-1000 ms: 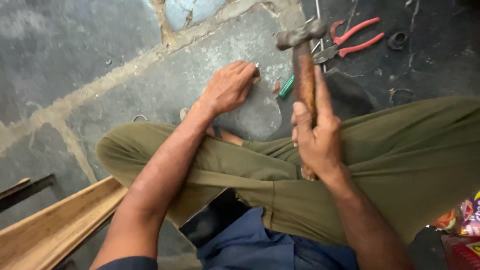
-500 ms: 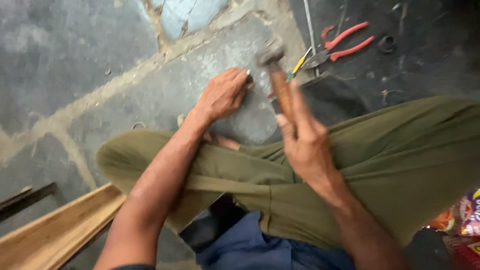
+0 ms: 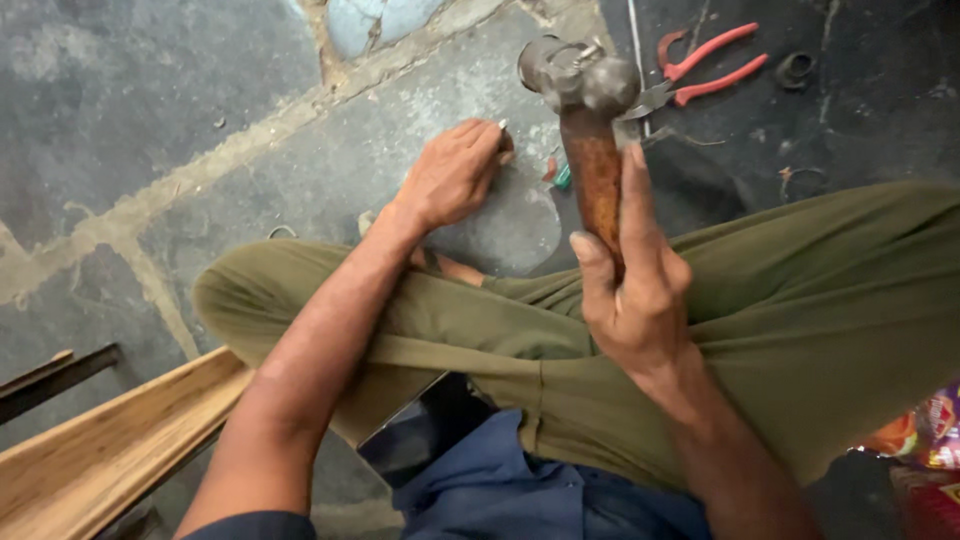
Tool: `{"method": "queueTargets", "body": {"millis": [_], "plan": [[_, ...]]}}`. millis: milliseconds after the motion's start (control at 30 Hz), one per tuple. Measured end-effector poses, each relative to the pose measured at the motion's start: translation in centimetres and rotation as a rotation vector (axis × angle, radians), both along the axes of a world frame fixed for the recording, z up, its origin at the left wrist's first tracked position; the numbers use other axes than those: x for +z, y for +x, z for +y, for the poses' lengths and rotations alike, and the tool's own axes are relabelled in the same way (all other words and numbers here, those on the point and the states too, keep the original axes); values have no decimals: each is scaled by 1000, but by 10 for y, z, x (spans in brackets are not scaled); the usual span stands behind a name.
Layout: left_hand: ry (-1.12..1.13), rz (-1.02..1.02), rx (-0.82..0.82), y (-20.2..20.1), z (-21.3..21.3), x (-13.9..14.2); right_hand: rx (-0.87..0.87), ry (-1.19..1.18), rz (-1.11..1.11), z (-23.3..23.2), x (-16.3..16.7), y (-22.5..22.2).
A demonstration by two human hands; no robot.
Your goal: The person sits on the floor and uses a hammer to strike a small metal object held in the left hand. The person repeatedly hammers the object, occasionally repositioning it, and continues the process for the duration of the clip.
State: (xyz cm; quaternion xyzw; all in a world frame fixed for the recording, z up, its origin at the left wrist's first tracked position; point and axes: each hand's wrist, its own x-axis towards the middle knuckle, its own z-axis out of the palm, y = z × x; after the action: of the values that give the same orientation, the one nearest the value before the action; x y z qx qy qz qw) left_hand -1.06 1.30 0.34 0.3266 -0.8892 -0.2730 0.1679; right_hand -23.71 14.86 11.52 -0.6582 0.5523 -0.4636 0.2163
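Hammer [image 3: 590, 120]: raised over the stone floor [image 3: 150, 90], metal head at the top, worn wooden handle running down into the right hand [image 3: 635, 290].
Right-hand fingers [image 3: 632, 200]: clamped around the lower part of the handle; the forefinger lies stretched along the wood toward the head, the thumb presses the near side.
Hammer against left hand: the head hangs above and to the right of the left hand [image 3: 450, 175], apart from it.
Left-hand fingers [image 3: 480, 140]: drawn together, tips pinching a small pale metal piece [image 3: 503, 125] held down at the floor; what the piece is cannot be told.
Floor: grey slabs with pale mortar joints.
Legs: crossed, in olive trousers [image 3: 800, 300], under both forearms.
Pliers [image 3: 700, 70]: red-handled, on the dark ground beyond the hammer head, well apart from both hands.
Green-handled tool [image 3: 563, 177]: on the floor just beside the hammer handle, mostly hidden.
Wooden board [image 3: 110, 450]: lower left, beside the knee.
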Motion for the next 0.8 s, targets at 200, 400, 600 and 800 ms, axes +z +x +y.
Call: {"method": "queueTargets", "body": {"millis": [200, 400, 600, 800], "plan": [[-29, -18, 43, -3, -1, -3, 63, 542, 171, -8, -6, 9], [6, 17, 41, -2, 3, 2, -92, 220, -114, 2, -1, 0], [-7, 4, 64, -4, 3, 3, 65, 314, 47, -9, -23, 3], [45, 63, 120, 1, 14, -3, -20, 204, -18, -7, -24, -6]]}}
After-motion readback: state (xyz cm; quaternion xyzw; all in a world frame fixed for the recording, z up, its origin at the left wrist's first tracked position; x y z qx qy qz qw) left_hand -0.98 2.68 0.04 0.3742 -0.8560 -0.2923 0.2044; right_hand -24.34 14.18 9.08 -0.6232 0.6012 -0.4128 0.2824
